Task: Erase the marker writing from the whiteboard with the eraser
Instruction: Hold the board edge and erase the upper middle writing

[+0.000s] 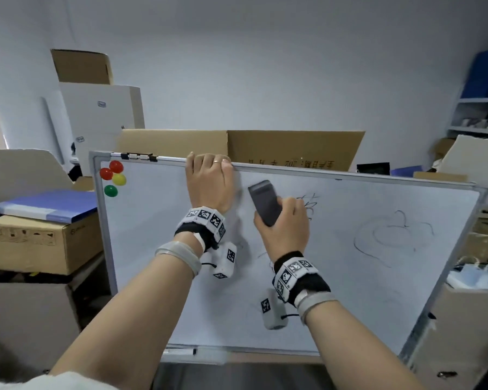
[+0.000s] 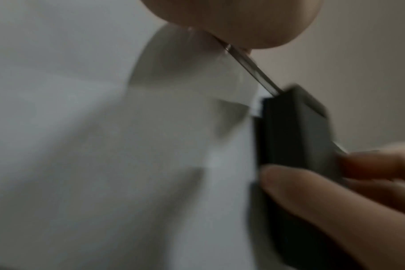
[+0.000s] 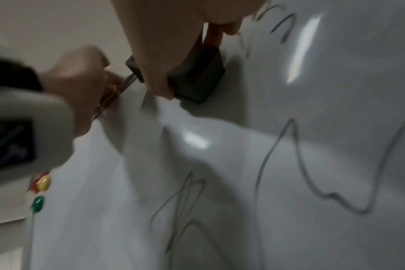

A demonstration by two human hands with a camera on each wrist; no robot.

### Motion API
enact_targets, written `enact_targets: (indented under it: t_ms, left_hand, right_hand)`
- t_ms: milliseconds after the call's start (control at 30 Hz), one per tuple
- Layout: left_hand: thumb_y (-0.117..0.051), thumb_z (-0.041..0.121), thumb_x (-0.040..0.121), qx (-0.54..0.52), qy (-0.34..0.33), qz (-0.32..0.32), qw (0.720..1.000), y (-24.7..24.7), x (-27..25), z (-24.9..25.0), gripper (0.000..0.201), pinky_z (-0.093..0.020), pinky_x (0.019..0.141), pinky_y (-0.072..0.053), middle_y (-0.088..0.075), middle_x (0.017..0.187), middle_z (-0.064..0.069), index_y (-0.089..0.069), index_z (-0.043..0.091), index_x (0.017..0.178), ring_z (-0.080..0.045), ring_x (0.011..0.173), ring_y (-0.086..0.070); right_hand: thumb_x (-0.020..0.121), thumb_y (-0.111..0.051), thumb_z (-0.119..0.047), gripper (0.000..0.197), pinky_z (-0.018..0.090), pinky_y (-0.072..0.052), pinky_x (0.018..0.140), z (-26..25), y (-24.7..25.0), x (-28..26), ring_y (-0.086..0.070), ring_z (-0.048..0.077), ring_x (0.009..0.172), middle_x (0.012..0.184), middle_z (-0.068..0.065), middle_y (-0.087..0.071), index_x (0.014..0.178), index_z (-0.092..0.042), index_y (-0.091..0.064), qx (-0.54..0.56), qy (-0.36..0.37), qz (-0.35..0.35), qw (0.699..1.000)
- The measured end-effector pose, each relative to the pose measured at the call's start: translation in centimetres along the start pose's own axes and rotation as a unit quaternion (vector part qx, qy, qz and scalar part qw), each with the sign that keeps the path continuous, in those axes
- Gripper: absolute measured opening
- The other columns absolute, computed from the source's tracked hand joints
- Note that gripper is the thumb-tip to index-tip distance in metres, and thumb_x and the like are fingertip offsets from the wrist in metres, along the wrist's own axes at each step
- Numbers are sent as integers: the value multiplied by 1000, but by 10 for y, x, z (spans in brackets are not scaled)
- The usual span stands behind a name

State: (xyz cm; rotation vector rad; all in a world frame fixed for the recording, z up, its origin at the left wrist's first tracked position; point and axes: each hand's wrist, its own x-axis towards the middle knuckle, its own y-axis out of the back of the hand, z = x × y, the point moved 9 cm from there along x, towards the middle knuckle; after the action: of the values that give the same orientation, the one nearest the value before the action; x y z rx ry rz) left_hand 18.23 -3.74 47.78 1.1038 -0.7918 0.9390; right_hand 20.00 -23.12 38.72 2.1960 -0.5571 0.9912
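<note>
Two hands are at the top of the tilted whiteboard (image 1: 158, 277). The left hand (image 1: 209, 187) hooks its fingers over the upper frame, so the fingertips are hidden behind the edge. The right hand (image 1: 283, 226) grips the dark eraser (image 1: 264, 202), which lies against the board just right of the left hand; its lower end is covered by the fingers. Marker scribbles (image 1: 392, 235) lie to the right, and those beside the right hand are partly hidden by it. Four magnets (image 1: 112, 177) sit in the top-left corner. Both wrist views are blurred.
</note>
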Motion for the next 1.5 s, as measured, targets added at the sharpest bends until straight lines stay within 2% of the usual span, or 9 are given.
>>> enact_targets:
  t_ms: [233, 367, 467, 600, 767, 967, 1167, 1233, 1500]
  left_hand:
    - [-30, 30, 102, 36, 71, 47, 996, -10, 0, 1, 49, -46, 123, -21, -71, 102, -7, -75, 12, 99, -30, 116, -54]
    - [-40, 25, 94, 11, -26, 30, 999, -37, -13, 66, 37, -47, 123, -22, -71, 103, -5, -74, 13, 102, -29, 115, -57]
    - [-39, 23, 93, -19, -36, 39, 998, -41, -17, 84, 37, -47, 121, -27, -72, 102, -4, -74, 15, 101, -28, 109, -59]
    - [-41, 23, 94, -12, -64, 44, 997, -42, -18, 76, 34, -44, 120, -28, -70, 105, -2, -72, 16, 106, -27, 111, -55]
    - [-38, 25, 95, -42, -21, 44, 998, -53, -13, 73, 36, -46, 123, -21, -68, 106, -2, -71, 15, 106, -27, 116, -54]
    - [-35, 22, 93, -72, -47, 47, 995, -56, -13, 70, 39, -43, 123, -19, -67, 107, -2, -70, 16, 108, -27, 115, -54]
    - [-34, 20, 94, -77, -54, 41, 995, -59, -4, 54, 42, -42, 123, -19, -68, 112, -2, -71, 17, 112, -27, 119, -54]
    - [-37, 20, 95, -77, -57, 49, 994, -64, -4, 56, 38, -43, 124, -19, -67, 112, -1, -71, 17, 111, -27, 120, -54]
    - [-46, 23, 97, -34, 3, 106, 994, -77, -5, 63, 26, -51, 124, -18, -66, 104, -3, -71, 16, 100, -29, 122, -53]
  right_hand:
    - [77, -78, -45, 54, 42, -49, 82, 113, 61, 16, -57, 31, 93, 106, 6, -56, 108, -11, -51, 20, -133, 96, 986]
    - [75, -82, -43, 51, 39, -48, 76, 88, 50, 23, -54, 29, 90, 101, 6, -55, 104, -12, -55, 10, -24, 40, 999]
    - [71, -83, -41, 47, 36, -40, 74, 66, 32, 19, -52, 28, 89, 97, 5, -55, 101, -14, -58, -23, 75, 3, 997]
    - [72, -82, -43, 50, 40, -48, 72, 106, 36, 15, -51, 28, 90, 95, 8, -57, 104, -12, -59, -13, 10, 23, 1000]
    - [75, -83, -40, 54, 46, -51, 73, 137, 41, 10, -52, 32, 90, 99, 12, -56, 108, -8, -54, 18, -71, 58, 996]
    - [62, -88, -36, 53, 37, -44, 81, 71, -14, -2, -52, 27, 94, 97, 5, -55, 103, -15, -62, -36, 93, -52, 994]
    - [59, -89, -33, 54, 37, -36, 79, 59, -37, -10, -54, 29, 94, 99, 2, -58, 104, -19, -63, -61, 124, -79, 987]
    - [63, -88, -37, 53, 39, -39, 78, 71, -31, -9, -55, 28, 93, 100, 2, -59, 107, -19, -62, -77, 99, -75, 989]
    - [75, -78, -45, 50, 46, -52, 81, 180, 45, 22, -55, 26, 92, 105, 0, -54, 105, -16, -51, 19, -162, 67, 984]
